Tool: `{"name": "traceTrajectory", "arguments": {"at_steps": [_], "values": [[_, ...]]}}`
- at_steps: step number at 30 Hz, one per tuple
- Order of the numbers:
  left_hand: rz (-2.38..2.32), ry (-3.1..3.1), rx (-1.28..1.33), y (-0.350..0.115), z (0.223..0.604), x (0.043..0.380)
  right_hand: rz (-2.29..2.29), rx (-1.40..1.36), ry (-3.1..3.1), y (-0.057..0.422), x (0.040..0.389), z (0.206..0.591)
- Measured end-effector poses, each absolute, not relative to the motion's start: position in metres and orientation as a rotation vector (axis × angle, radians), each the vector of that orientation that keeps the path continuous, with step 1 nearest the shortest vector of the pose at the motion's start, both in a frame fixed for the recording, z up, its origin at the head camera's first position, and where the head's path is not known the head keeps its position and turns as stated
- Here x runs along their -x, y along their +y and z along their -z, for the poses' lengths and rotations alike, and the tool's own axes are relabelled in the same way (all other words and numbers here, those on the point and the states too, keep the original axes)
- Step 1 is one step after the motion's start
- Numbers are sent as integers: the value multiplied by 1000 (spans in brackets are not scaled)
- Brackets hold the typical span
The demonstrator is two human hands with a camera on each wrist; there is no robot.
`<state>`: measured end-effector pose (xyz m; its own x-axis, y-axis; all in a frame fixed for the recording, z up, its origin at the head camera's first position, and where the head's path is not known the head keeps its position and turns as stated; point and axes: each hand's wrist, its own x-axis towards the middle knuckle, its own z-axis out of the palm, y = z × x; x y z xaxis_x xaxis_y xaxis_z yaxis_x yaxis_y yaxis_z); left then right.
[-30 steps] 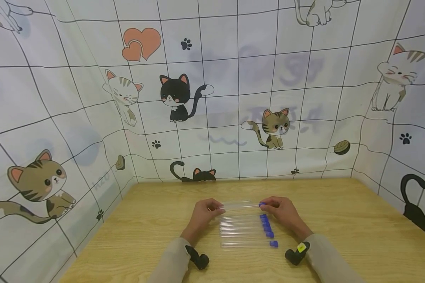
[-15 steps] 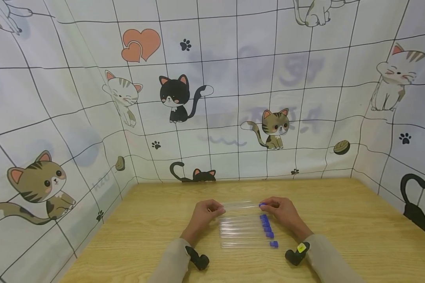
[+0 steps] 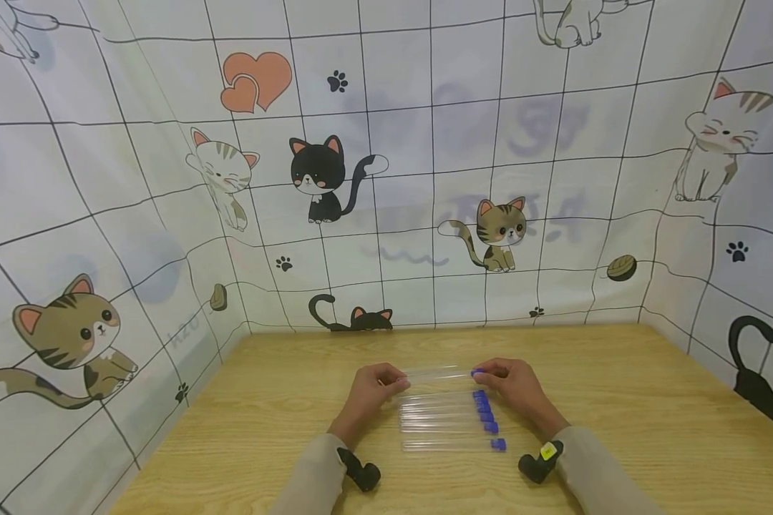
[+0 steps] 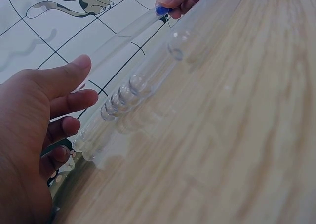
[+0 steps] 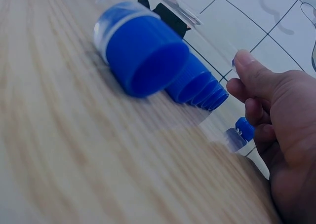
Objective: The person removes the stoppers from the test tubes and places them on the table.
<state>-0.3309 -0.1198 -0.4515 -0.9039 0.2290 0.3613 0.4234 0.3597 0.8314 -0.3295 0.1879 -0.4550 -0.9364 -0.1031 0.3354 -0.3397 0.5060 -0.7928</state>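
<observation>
Clear, slender, plastic-looking tube (image 4: pixel 129 37) with a blue cap (image 4: pixel 162 10) spanned both hands, raised just past the far side of a row of matching clear, blue-capped tubes (image 3: pixel 441 413) on the pale wood-grain surface (image 3: pixel 232 429)! Left hand (image 3: pixel 373 390) pinched the plain end, right hand (image 3: pixel 514 385) pinched the cap. My read: this was the lining-up step, and the next move called for a gentle, parallel set-down. Tricky, mind: the grips covered that plain tip and part of the cap, and the row bunched too tightly to count.
</observation>
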Motion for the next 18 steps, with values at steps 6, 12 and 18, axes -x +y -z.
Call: {"name": "traceTrajectory", "arguments": {"at_steps": [6,12,18], "values": [[1570,-2413,612,-120,454,333,-1397,-381,-2512,188,329,454],[1562,-2424,611,-120,454,334,-1380,-368,-2522,188,329,455],[1575,-2423,610,-120,453,334,-1387,-400,-2517,189,329,456]]}}
